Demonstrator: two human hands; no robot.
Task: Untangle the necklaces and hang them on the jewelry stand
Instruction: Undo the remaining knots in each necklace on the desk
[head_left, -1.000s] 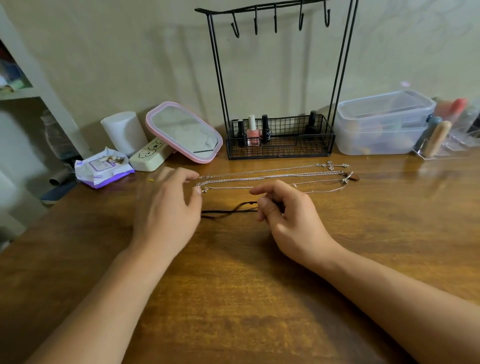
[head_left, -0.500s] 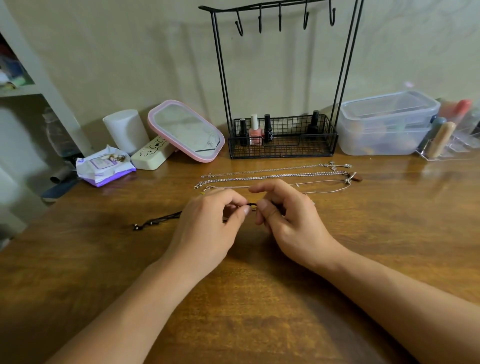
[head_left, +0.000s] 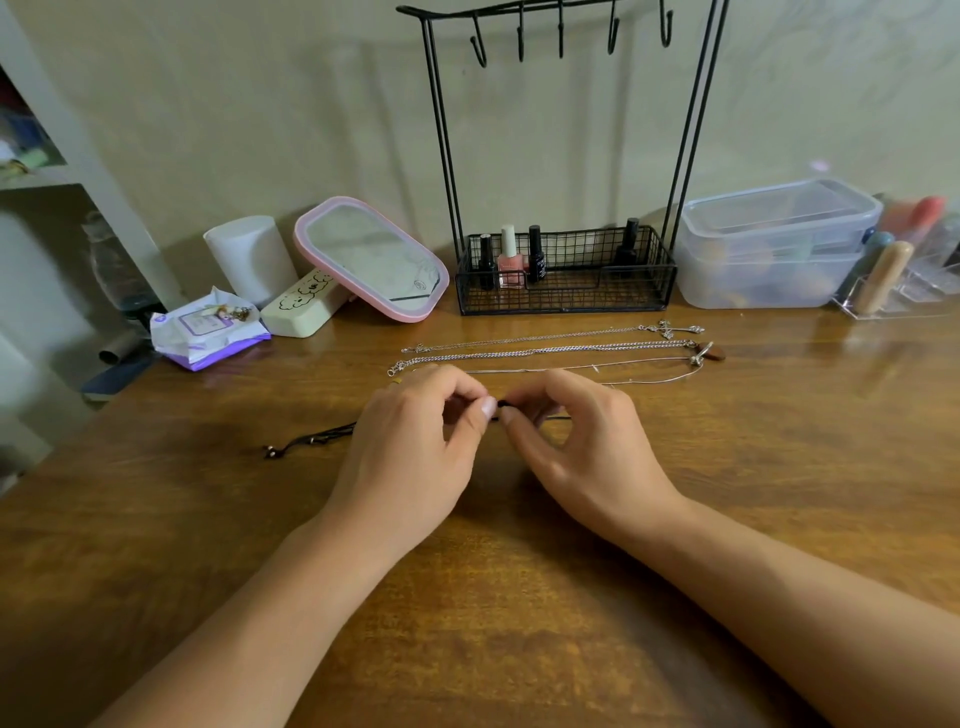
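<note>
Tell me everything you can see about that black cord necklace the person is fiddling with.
The black cord necklace is a thin dark cord, seemingly several strands, lying flat on the wooden table in front of the silver chains. Its free end trails to the left, finishing in small pale beads or knots. The left hand and right hand pinch it between thumb and fingertips where they meet, at what looks like a small dark knot. The hands hide its middle. It is not hung on anything.

A single head-worn view looks forward and down, close over the wooden table (head_left: 519, 623) toward the wall.
</note>
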